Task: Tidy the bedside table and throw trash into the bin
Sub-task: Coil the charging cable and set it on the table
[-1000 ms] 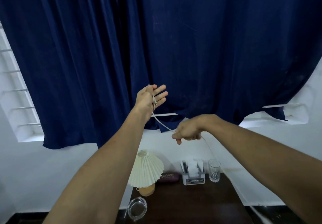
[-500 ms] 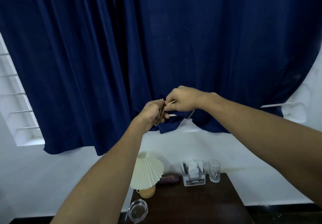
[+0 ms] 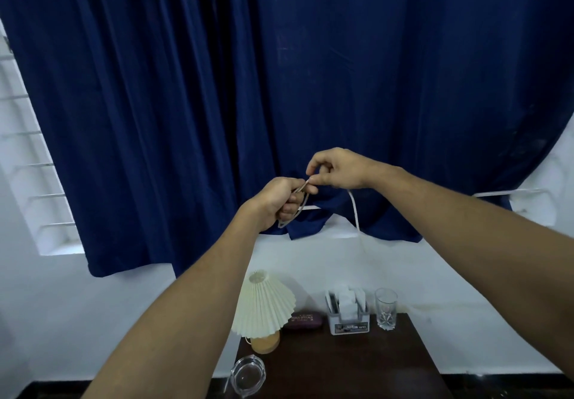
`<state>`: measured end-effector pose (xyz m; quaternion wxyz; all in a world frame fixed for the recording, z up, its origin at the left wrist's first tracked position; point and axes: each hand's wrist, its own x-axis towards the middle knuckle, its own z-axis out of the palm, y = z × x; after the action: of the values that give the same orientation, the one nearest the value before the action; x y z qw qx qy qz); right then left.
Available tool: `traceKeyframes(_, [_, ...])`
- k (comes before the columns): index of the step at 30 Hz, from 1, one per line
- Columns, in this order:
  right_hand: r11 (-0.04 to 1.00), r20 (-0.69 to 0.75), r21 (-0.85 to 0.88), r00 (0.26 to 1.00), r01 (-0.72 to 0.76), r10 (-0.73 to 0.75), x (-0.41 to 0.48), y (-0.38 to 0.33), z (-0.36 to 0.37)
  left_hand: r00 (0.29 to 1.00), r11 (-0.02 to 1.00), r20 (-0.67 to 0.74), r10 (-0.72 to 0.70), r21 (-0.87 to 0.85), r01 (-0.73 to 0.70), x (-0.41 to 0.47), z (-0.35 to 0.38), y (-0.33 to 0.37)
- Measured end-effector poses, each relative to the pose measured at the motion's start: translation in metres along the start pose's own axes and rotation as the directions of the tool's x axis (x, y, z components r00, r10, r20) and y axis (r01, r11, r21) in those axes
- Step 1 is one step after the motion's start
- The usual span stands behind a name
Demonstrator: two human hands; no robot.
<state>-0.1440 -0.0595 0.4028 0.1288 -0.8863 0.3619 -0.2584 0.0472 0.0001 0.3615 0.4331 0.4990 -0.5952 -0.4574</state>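
The left hand (image 3: 276, 203) grips loops of a thin, limp white cord (image 3: 354, 209), probably light, while the right hand (image 3: 335, 168) pinches its running strand.

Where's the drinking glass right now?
The drinking glass stands upright at the back right of the bedside table, near the wall, just right of the white organizer box.

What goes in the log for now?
left hand: holds cord loops | right hand: pinches cord | table: untouched
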Motion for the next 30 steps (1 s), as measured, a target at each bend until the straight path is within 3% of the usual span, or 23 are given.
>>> traceKeyframes(5, [0.975,-0.031,0.205,0.995,-0.084,0.093,0.002,0.003,0.002,1.0,0.997,0.012,-0.023,-0.067,0.024,-0.003,0.003,0.004])
traceKeyframes(9, [0.957,-0.099,0.271,0.986,-0.103,0.134,-0.002,0.005,0.01,0.999,0.985,0.037,-0.019,-0.169,0.025,-0.006,0.002,0.013])
traceKeyframes(18, [0.98,-0.089,0.096,0.979,-0.173,0.182,-0.01,0.014,0.025,0.998,0.94,0.07,0.001,-0.34,0.023,-0.013,0.005,0.025])
traceKeyframes(22, [0.964,0.03,0.1,0.969,-0.245,0.244,-0.017,0.016,0.034,0.997,0.912,0.061,0.056,-0.41,-0.026,-0.015,0.008,0.032])
traceKeyframes(24, [0.938,0.122,0.184,0.953,-0.295,0.276,-0.021,0.017,0.038,0.997,0.902,0.028,0.075,-0.427,-0.056,-0.016,0.009,0.035])
traceKeyframes(30, [0.857,0.429,0.223,0.836,-0.464,0.34,-0.03,0.015,0.061,0.988,0.809,-0.097,0.124,-0.567,-0.157,-0.012,0.009,0.041])
